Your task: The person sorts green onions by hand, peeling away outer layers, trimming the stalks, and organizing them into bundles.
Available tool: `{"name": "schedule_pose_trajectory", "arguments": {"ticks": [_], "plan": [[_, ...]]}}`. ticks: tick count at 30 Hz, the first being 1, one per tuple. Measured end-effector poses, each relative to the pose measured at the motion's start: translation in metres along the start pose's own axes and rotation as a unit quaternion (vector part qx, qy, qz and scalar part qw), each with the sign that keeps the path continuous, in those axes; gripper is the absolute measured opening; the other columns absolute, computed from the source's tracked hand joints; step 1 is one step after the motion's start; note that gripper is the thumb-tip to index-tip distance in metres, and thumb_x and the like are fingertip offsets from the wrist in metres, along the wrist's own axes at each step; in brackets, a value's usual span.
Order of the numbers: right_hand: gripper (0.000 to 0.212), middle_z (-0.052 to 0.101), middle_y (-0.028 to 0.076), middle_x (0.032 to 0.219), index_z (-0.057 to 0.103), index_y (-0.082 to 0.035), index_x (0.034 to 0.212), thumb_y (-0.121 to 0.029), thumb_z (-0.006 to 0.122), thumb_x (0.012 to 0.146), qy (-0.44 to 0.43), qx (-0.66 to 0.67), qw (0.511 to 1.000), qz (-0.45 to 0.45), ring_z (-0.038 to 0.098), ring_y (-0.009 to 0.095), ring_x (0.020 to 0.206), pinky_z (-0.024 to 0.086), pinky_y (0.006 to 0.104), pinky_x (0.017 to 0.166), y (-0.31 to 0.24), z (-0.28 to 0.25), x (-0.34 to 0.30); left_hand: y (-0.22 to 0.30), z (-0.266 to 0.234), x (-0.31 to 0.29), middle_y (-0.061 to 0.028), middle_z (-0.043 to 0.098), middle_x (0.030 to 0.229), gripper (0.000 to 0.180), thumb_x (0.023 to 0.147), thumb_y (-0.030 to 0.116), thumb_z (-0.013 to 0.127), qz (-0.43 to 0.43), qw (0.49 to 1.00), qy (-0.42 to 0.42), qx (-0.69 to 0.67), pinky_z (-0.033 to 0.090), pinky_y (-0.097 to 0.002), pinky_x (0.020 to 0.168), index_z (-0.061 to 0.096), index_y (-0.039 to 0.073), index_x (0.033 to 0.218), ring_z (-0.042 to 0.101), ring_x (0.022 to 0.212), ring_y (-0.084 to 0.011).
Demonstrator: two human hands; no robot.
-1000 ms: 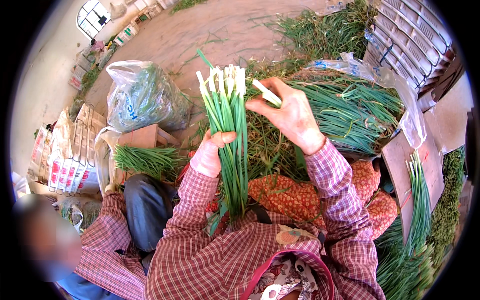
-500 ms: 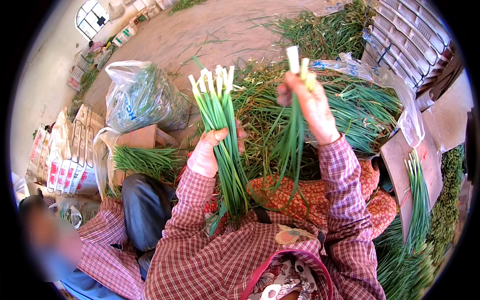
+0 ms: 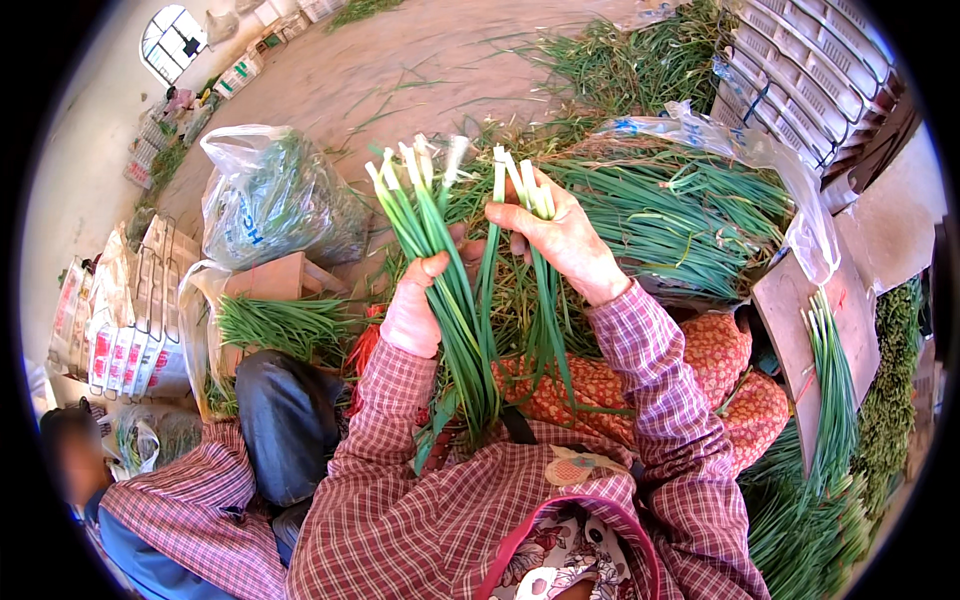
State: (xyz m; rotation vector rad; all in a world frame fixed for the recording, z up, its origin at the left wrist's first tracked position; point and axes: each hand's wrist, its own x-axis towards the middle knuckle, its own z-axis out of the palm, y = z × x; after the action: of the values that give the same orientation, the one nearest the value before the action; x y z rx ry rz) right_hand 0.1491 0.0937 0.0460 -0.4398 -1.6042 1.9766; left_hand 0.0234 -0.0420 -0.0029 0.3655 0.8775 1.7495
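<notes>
Our left hand (image 3: 418, 310) grips a bunch (image 3: 440, 270) of slim, smooth green stalks with white ends. Our right hand (image 3: 560, 235) pinches a few stalks (image 3: 540, 300) just beside it.

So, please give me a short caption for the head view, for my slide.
Left hand holds a bunch of green onions upright; right hand brings a few more stalks beside it, above a pile of greens.

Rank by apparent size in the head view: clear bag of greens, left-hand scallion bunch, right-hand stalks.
1. Clear bag of greens.
2. Left-hand scallion bunch, though nearness to the camera inflates it.
3. Right-hand stalks, smallest.
</notes>
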Motion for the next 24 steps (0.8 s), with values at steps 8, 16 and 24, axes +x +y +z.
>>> {"name": "schedule_pose_trajectory", "arguments": {"ticks": [8, 16, 24], "plan": [[0.024, 0.05, -0.007, 0.073, 0.056, -0.007, 0.099, -0.021, 0.066, 0.082, 0.015, -0.056, 0.998, -0.012, 0.045, 0.003, 0.059, 0.036, 0.019, 0.05, 0.006, -0.002, -0.001, 0.006, -0.014, 0.006, -0.005, 0.06, 0.084, 0.048, 0.074, 0.029, 0.072, 0.03, 0.999, -0.033, 0.025, 0.05, -0.0374, 0.073, 0.052, 0.01, 0.114, 0.06, 0.082, -0.0225], [0.022, 0.056, -0.004, 0.082, 0.056, -0.006, 0.11, -0.018, 0.055, 0.092, 0.165, -0.052, 0.967, -0.187, 0.051, 0.006, 0.083, 0.042, 0.0184, 0.073, -0.029, -0.046, -0.003, 0.022, -0.012, 0.006, -0.0088, 0.058, 0.081, 0.057, 0.07, 0.027, 0.073, 0.049, 0.982, 0.009, 0.182, 0.048, -0.0289, 0.058, 0.051, 0.002, 0.117, 0.058, 0.069, -0.0177], [0.014, 0.058, -0.001, 0.072, 0.06, -0.006, 0.09, -0.014, 0.067, 0.081, 0.096, -0.096, 0.982, -0.13, 0.05, 0.006, 0.057, 0.042, 0.0221, 0.05, -0.021, -0.006, -0.004, 0.008, 0.008, 0.0, -0.0048, 0.061, 0.085, 0.056, 0.073, 0.025, 0.072, 0.035, 0.983, -0.015, 0.182, 0.047, -0.0254, 0.059, 0.052, 0.001, 0.12, 0.057, 0.069, -0.0133]]}}
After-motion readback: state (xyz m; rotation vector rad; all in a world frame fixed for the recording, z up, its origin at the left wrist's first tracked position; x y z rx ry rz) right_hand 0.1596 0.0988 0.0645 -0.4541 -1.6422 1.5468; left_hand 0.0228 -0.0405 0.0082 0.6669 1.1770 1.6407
